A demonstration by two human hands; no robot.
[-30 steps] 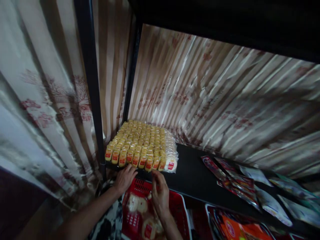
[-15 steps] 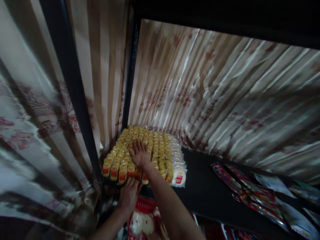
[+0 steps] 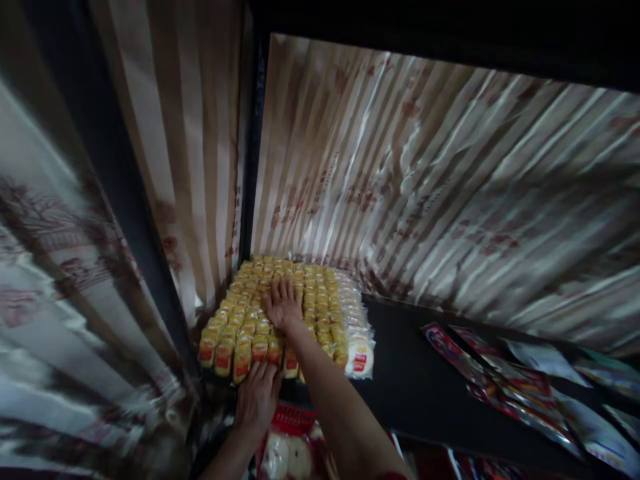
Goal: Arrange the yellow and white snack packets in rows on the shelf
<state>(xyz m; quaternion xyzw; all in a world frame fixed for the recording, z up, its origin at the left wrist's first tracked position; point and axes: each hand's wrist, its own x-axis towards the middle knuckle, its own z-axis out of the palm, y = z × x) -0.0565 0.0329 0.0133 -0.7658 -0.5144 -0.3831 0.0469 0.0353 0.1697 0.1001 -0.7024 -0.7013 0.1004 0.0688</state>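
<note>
Rows of small yellow wrapped cakes with red labels (image 3: pixel 320 313) stand packed on the left end of a black shelf (image 3: pixel 415 380). My right hand (image 3: pixel 283 305) lies flat on top of them, fingers stretched out and pointing toward the back. My left hand (image 3: pixel 257 399) presses against the front row at the shelf's edge, fingers spread and holding nothing. Below my hands, a red basket (image 3: pixel 293 427) holds a clear pack of round white buns (image 3: pixel 285 460).
A striped beige curtain (image 3: pixel 425 167) hangs behind and left of the shelf. A black upright post (image 3: pixel 135 220) stands at the left. Flat red and silver snack packets (image 3: pixel 505 383) lie on the right part of the shelf. Another dark shelf sits overhead.
My right hand rose from the basket and came down flat on top of the cakes, then slid slightly further back. My left hand stayed at the front row. The view shifted left.
</note>
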